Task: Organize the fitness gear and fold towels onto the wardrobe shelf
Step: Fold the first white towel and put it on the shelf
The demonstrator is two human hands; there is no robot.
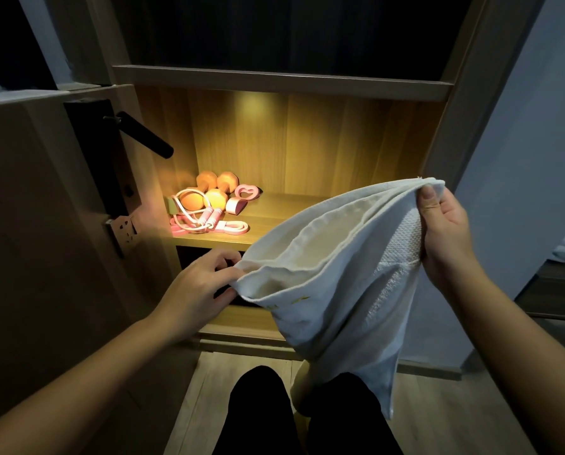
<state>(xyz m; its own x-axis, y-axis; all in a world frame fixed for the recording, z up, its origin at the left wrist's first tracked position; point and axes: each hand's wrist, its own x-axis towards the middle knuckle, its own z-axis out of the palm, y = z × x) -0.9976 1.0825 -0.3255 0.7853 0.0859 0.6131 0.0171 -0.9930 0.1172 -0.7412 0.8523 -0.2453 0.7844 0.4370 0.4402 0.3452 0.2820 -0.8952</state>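
A white towel [333, 277] hangs doubled between my hands in front of the lit wardrobe shelf [274, 221]. My left hand [199, 287] pinches its lower left corner. My right hand [445, 231] grips the upper right corner, higher up. The towel's loose end drapes down toward my legs. On the shelf's left part lie orange dumbbells [214, 192], a pink skipping rope [205, 220], a pink resistance band [232, 227] and pink heart-shaped grips [241, 200]. The towel hides the shelf's right front.
An open door with a black handle [146, 134] stands at the left, close to my left arm. An upper shelf board [281, 82] spans above. A dark compartment lies below the lit shelf. At the far right, a low cabinet [557, 290] carries white cloth.
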